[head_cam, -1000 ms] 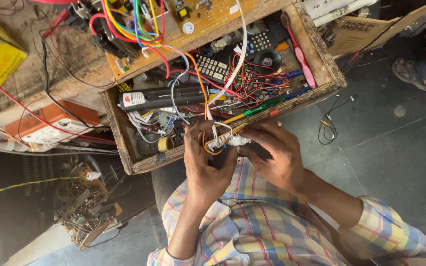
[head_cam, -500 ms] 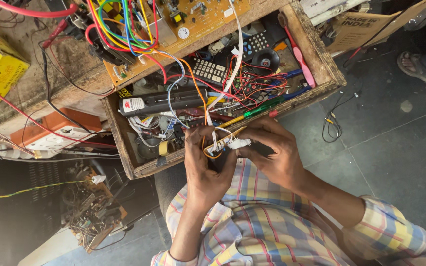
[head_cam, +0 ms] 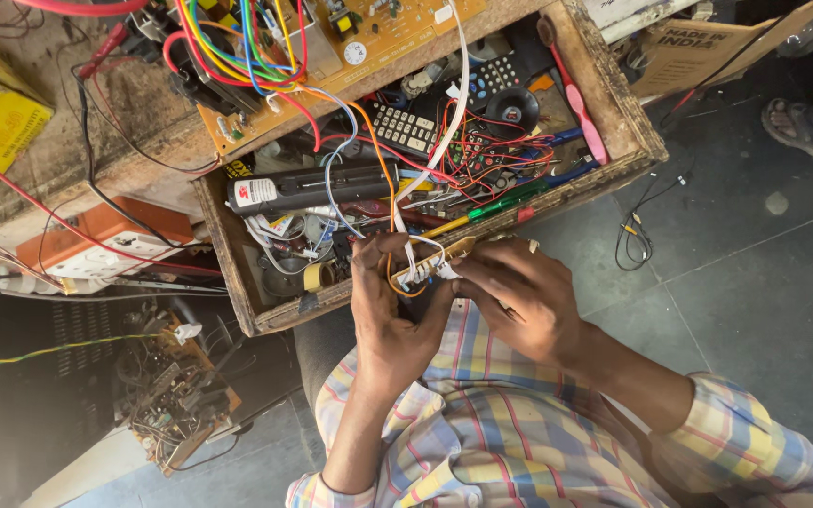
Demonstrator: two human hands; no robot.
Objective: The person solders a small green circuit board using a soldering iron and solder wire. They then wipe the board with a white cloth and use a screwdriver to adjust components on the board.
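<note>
Both hands – left hand [head_cam: 390,315], right hand [head_cam: 517,299] – pinch what looks like a small white connector [head_cam: 422,275] between fingertips – a hard tug could snap its thin wires [head_cam: 399,212].

The person wears a checked shirt [head_cam: 510,442] in pale yellow, light blue and white, crossed by thin red and pink lines, filling the lower middle of the frame. Its sleeves are turned up: the one at the lower right bunches into a thick folded cuff [head_cam: 745,442], while the other ends in a rolled edge at the bottom centre. Both forearms and both hands are bare, with no watch or glove showing.
</note>
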